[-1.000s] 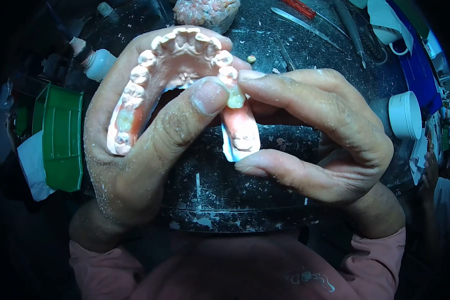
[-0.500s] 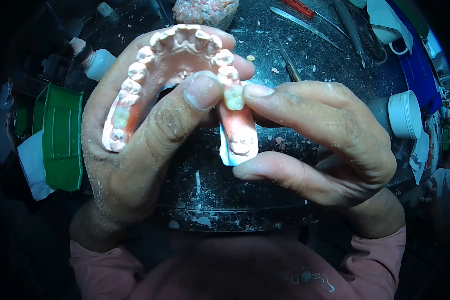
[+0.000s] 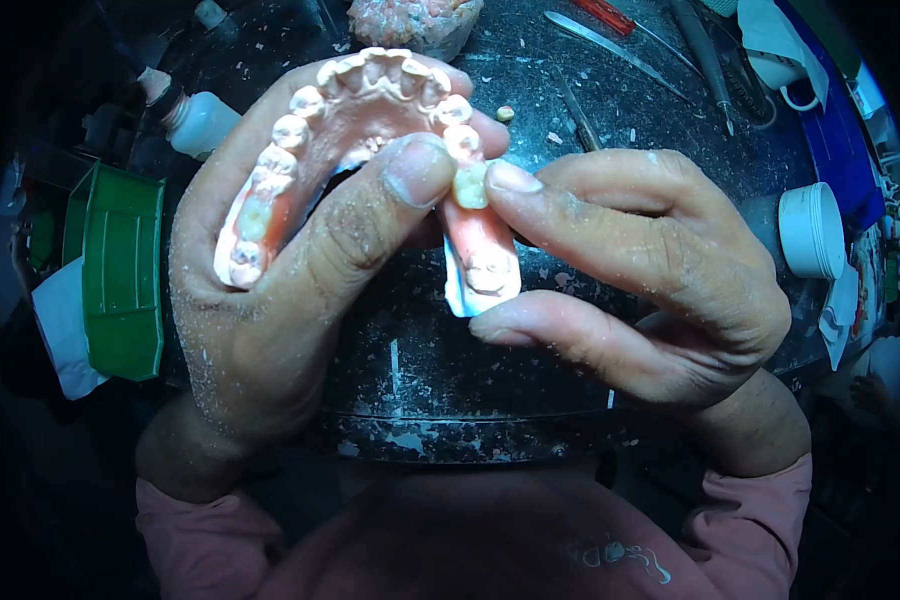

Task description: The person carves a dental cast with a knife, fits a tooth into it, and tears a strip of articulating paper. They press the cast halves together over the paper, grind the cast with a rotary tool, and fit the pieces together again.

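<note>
A horseshoe-shaped dental cast (image 3: 375, 103) with plaster teeth is held up over the bench. My left hand (image 3: 295, 285), dusted with white powder, is closed around it, fingers behind and thumb across the inner side. One artificial tooth (image 3: 470, 190), yellowish-white, sits above pink wax (image 3: 478, 230) on the cast's right arm. Against that tooth rests the index fingertip of my right hand (image 3: 660, 260), with my left thumb tip at its other side. My right thumb touches the cast's lower right end. A similar artificial tooth (image 3: 254, 220) sits in the cast's left arm.
On the dark, flecked bench (image 3: 430, 350) lie a knife blade (image 3: 600, 45), a red-handled tool (image 3: 610, 14), a handpiece (image 3: 705, 65) and a small loose tooth (image 3: 505, 114). A pinkish lump (image 3: 415, 22), white bottle (image 3: 202, 124), green tray (image 3: 122, 275) and white tub (image 3: 810, 230) stand around.
The cast and both hands have shifted slightly, the cast's lower ends moving up and right. The right index fingertip now overlaps the artificial tooth's edge more.
</note>
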Tool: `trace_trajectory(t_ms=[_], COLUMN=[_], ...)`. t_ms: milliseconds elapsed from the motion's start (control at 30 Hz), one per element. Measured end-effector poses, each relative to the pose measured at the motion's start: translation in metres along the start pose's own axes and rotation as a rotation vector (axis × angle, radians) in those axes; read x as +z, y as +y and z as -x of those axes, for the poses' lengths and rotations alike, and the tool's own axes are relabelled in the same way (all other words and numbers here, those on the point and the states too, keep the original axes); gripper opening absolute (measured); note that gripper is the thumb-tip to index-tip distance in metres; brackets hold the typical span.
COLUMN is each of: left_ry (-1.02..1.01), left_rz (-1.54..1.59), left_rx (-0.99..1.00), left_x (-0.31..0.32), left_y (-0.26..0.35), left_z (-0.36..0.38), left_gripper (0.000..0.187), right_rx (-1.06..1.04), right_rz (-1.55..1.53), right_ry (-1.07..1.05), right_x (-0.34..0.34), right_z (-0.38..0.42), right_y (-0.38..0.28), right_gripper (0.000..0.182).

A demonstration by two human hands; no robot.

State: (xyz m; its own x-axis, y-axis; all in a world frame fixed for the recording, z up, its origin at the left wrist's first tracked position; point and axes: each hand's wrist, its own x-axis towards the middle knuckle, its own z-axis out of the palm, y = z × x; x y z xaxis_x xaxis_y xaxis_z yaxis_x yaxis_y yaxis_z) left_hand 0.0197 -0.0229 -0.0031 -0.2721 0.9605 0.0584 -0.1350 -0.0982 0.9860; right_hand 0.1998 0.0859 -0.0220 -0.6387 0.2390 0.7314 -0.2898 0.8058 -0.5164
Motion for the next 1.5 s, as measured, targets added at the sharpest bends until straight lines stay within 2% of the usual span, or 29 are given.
trace_trajectory(t_ms=[267, 333, 367, 400, 467, 533, 567, 600, 667, 733, 800, 833, 867, 933, 967, 1033, 1133, 1200, 1267, 1333, 1367, 1433, 1500], left_ry=[-0.026, -0.161, -0.161, -0.145, -0.130, -0.159, -0.289, -0.290, -0.192, -0.203, -0.114, -0.115, -0.105, -0.093, -0.056, -0.014, 0.060, 0.055, 0.057, 0.040, 0.033, 0.020, -0.009], left_rz=[0.016, -0.013, -0.013, 0.046, 0.105, 0.379, 0.448, 0.449, 0.512, 0.570, 0.547, 0.548, 0.510, 0.474, 0.425, 0.338, 0.326, 0.400, 0.429, 0.442, 0.450, 0.463, 0.504], left_rx=[-0.007, 0.001, 0.002, -0.051, -0.104, -0.126, -0.067, -0.070, -0.220, -0.241, -0.277, -0.278, -0.259, -0.234, -0.168, -0.064, -0.040, -0.032, -0.022, -0.010, -0.003, 0.020, 0.036], left_x=[-0.002, -0.002, -0.001, 0.000, 0.000, -0.004, -0.014, -0.014, -0.011, -0.012, -0.012, -0.011, -0.009, -0.005, -0.004, -0.004, 0.002, 0.005, 0.003, 0.000, -0.001, -0.003, -0.005], left_y=[0.002, 0.005, 0.007, 0.010, 0.011, 0.007, -0.001, 0.000, 0.005, 0.002, 0.004, 0.005, 0.006, 0.007, 0.005, 0.003, 0.006, 0.009, 0.007, 0.005, 0.005, 0.005, 0.003], left_z=[-0.002, -0.006, -0.005, -0.004, -0.004, -0.006, -0.010, -0.010, -0.010, -0.011, -0.011, -0.011, -0.010, -0.008, -0.008, -0.009, -0.010, -0.011, -0.011, -0.011, -0.011, -0.011, -0.011], left_gripper=[0.041, 0.045, 0.045, 0.048, 0.052, 0.061, 0.063, 0.063, 0.063, 0.062, 0.063, 0.063, 0.064, 0.064, 0.064, 0.063, 0.063, 0.063, 0.063, 0.063, 0.063, 0.063, 0.063], right_rx=[0.074, 0.041, 0.009, 0.009, 0.247, 0.211, 0.187, 0.165, 0.163, 0.159, 0.357, 0.489, 0.733, 0.976, 1.019, 0.964, 0.892, 1.066, 0.986, 1.114, 1.170, 1.092, 0.960], right_rz=[-0.003, 0.028, 0.059, 0.059, -0.203, -0.207, -0.181, -0.156, -0.159, -0.163, -0.257, -0.275, -0.156, 0.507, 0.608, 0.558, 0.510, 0.625, 0.583, 0.059, -0.018, -0.326, -0.615], right_ry=[-0.019, -0.038, -0.058, -0.058, 0.084, 0.095, 0.074, 0.052, 0.055, 0.059, 0.032, 0.137, 0.077, -0.460, -0.466, -0.430, -0.384, -0.415, -0.407, -0.233, -0.148, 0.084, 0.312], right_x=[-0.002, -0.006, -0.007, -0.004, 0.004, 0.003, 0.001, -0.001, 0.000, -0.002, -0.012, -0.012, -0.019, -0.036, -0.036, -0.038, -0.043, -0.046, -0.056, -0.063, -0.064, -0.075, -0.084], right_z=[-0.001, -0.002, -0.002, -0.001, 0.006, 0.006, 0.006, 0.006, 0.006, 0.004, -0.005, -0.009, -0.015, -0.023, -0.018, -0.013, -0.010, -0.016, -0.007, -0.006, -0.017, -0.016, -0.016], right_y=[-0.005, -0.005, -0.005, -0.007, -0.011, -0.008, -0.006, -0.006, -0.005, -0.004, -0.004, -0.001, -0.001, 0.004, 0.005, 0.009, 0.016, 0.016, 0.034, 0.046, 0.037, 0.044, 0.049], right_gripper=[0.050, 0.050, 0.050, 0.050, 0.049, 0.047, 0.046, 0.046, 0.041, 0.038, 0.039, 0.042, 0.036, 0.035, 0.040, 0.040, 0.041, 0.035, 0.035, 0.035, 0.032, 0.026, 0.029])
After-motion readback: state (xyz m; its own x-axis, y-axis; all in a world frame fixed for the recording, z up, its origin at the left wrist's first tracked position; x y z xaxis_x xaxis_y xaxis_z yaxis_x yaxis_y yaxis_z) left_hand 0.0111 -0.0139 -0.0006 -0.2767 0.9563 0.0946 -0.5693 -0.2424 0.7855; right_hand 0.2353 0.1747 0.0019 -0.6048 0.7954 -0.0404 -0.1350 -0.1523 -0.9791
